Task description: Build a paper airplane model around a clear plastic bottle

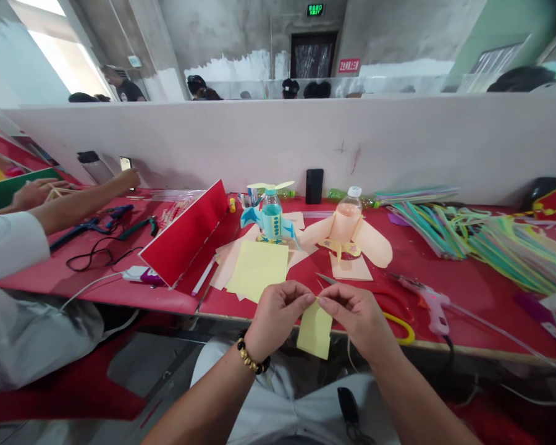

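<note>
**Yellow paper strip**: held in mid-air between both hands, hanging down over the front edge of the red worktable.

**Left hand**: fingers curled and pressed together, pinching the strip's top end (exact grip partly hidden). A black-and-gold bead bracelet sits at the wrist.

**Right hand**: thumb and forefinger pinch the same end from the opposite side; the other fingers are curled.

**Nearby, on the table:**
- Scissors with yellow handles, 3 o'clock, just beside the right hand
- Pink hot glue gun, 3 o'clock, farther out
- Yellow paper sheet, 11 o'clock
- Blue-winged bottle craft, 11 o'clock
- Peach-winged bottle craft, 12 o'clock
- Bundled coloured straws, 2 o'clock

**Separate:** a co-worker's hand, 10 o'clock, well apart.
</note>
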Demonstrator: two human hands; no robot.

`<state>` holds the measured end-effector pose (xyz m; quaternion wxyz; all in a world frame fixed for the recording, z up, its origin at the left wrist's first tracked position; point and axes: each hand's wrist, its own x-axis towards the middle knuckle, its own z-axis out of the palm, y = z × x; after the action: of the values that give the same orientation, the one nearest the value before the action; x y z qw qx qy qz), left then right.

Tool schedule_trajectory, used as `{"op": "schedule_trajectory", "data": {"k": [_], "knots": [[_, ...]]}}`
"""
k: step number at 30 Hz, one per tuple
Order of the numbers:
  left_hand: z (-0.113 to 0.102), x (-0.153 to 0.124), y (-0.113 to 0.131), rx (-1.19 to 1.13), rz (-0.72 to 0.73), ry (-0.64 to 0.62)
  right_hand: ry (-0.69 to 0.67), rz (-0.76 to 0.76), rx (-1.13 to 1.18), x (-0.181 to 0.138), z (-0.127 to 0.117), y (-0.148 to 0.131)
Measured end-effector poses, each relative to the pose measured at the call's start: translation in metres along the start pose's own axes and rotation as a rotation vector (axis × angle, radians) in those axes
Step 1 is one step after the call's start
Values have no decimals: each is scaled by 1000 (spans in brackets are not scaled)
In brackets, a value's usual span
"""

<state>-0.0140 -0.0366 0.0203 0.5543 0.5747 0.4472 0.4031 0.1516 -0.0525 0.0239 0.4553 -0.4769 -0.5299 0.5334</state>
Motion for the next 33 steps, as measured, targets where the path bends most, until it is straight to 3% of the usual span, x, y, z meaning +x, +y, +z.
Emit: {"op": "schedule_trajectory", "data": {"k": [11, 16, 19, 26, 33], "knots": [[1, 1, 3, 26, -8, 1, 70, -42, -89, -2, 3, 2], [2, -2, -4, -167, -119, -135, 211, -149, -159, -2, 2, 3], [0, -4, -7, -124, -141, -156, 256, -146, -141, -2, -1, 3], [-9, -2, -4, 89, -108, -267, -57, -7, -89, -1, -13, 3], [-19, 1, -2, 143, -75, -277, -128, 60, -58, -1, -21, 0]]}}
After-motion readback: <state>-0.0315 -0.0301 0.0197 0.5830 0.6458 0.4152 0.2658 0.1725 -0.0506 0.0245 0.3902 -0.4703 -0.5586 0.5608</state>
